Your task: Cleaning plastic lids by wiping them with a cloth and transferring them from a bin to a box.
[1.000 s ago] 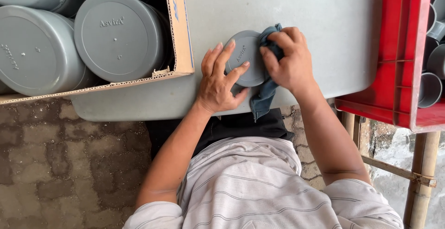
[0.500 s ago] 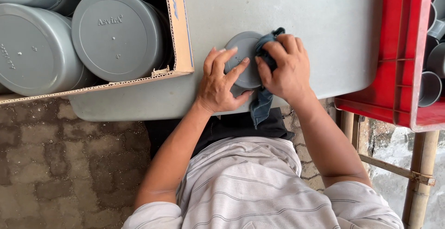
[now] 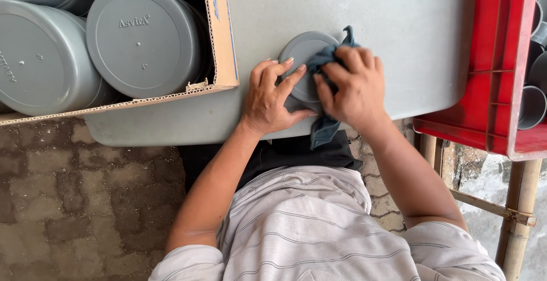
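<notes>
Head view: the grey round cap [image 3: 302,64] lies flat on the grey table [image 3: 370,13] near its front edge, directly beneath both hands. My left hand [image 3: 270,101] rests on its left rim, fingers spread. My right hand [image 3: 350,84] bunches a blue cloth [image 3: 325,130] against its right side (equally near). Cap: matte, smooth, disc-shaped.

Bare table [image 3: 370,7] between box [image 3: 219,36] and crate [image 3: 496,59]

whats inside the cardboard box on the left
The cardboard box holds large round grey plastic caps, flat faces up, packed side by side. Whatever lies beneath them, and the box floor, is covered.
</notes>
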